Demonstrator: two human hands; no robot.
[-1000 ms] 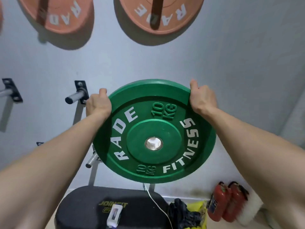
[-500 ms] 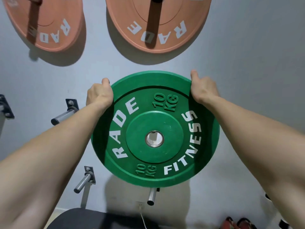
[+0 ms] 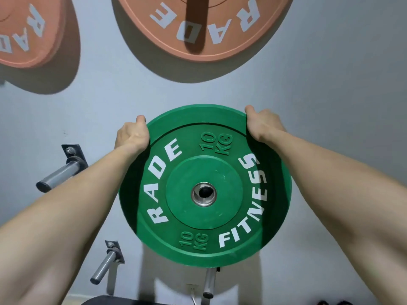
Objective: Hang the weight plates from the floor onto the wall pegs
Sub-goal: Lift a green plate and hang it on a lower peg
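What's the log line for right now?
left hand: grips green plate rim | right hand: grips rim | hung yet: cannot tell | orange plate: hangs above

A grey painted wall point(image 3: 330, 102) is recorded across the whole view. A pale socket plate point(image 3: 192, 288) is mounted low on it, with a white cable point(image 3: 193, 299) just below. A black padded surface point(image 3: 132, 302) is cut by the bottom edge. Dark shapes point(image 3: 323, 303) at bottom right are not identifiable.
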